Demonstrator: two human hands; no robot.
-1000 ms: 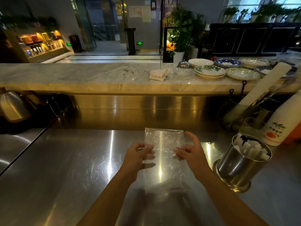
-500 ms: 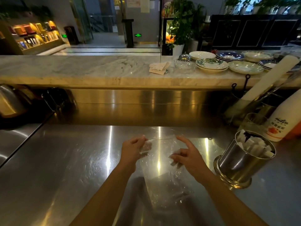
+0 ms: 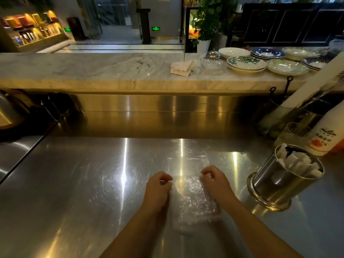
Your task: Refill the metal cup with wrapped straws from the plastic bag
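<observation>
While both fists pinch its edges, the plastic bag (image 3: 193, 200) hangs taut.

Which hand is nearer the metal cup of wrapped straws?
Right. The right hand grips the plastic bag beside the metal cup; the left hand holds the bag's far edge.

Single view, head-worn, wide-angle. The camera is looking forward and down from above the steel counter (image 3: 74, 192), sitting close over it. Both forearms are entering from the bottom edge, with the left hand (image 3: 158, 187) and right hand (image 3: 214, 181) lying low at centre. The frame is reaching past the marble ledge (image 3: 93, 69) into the room behind. Straight edges are bowing toward the margins. No second view is sharing the scene.
</observation>
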